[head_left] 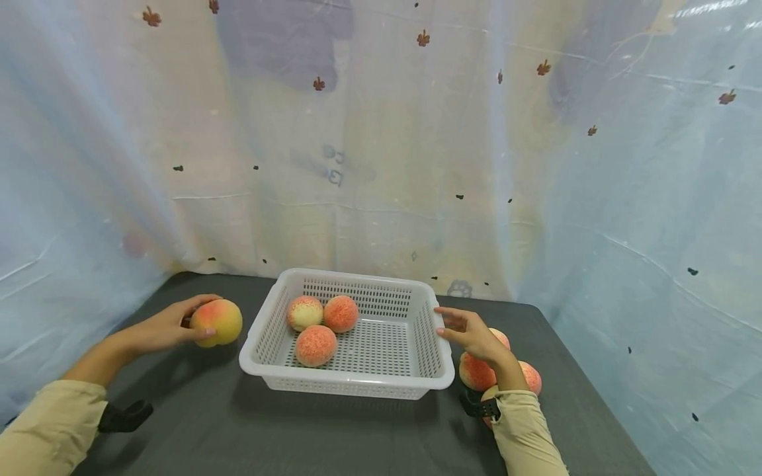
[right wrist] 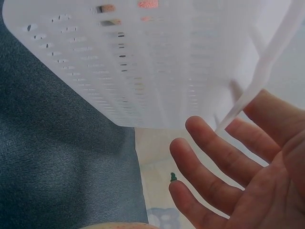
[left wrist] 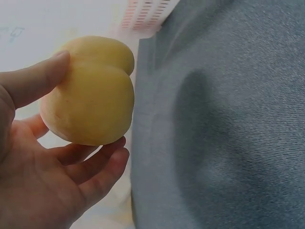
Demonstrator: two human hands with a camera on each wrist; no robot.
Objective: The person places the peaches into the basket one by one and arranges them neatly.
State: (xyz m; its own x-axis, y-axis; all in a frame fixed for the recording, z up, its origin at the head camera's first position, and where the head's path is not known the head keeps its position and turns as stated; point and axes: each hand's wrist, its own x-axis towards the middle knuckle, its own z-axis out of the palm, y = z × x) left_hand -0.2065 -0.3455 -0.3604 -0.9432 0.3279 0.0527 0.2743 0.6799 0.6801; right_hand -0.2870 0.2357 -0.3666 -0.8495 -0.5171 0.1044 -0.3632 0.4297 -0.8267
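**Peach in your left hand, right hand loose at the basket's rim**

Your left hand [head_left: 169, 325] grips a peach [head_left: 217, 322] beside the left wall of the white basket [head_left: 348, 382], thumb on one side and fingers curled under the other. The left wrist view shows the fruit's pale yellow side resting against your palm, with the dark grey tabletop [head_left: 238, 430] below it and a corner of the basket above. From the head view the peach sits just left of the basket and apart from it; whether it touches the tabletop you cannot tell.

Your right hand [head_left: 470, 332] is relaxed and holds nothing. Its fingers [right wrist: 214, 157] are straight and spread, just beside the basket's right rim; the right wrist view shows the slotted wall close in front of them, though contact is not clear.

Inside the basket lie three peaches [head_left: 321, 324], bunched together toward its left half. Further peaches [head_left: 476, 373] rest on the tabletop right of the basket, partly hidden behind your right wrist and beige sleeve [head_left: 526, 433]. A pale patterned sheet [head_left: 381, 145] hangs behind and around the tabletop
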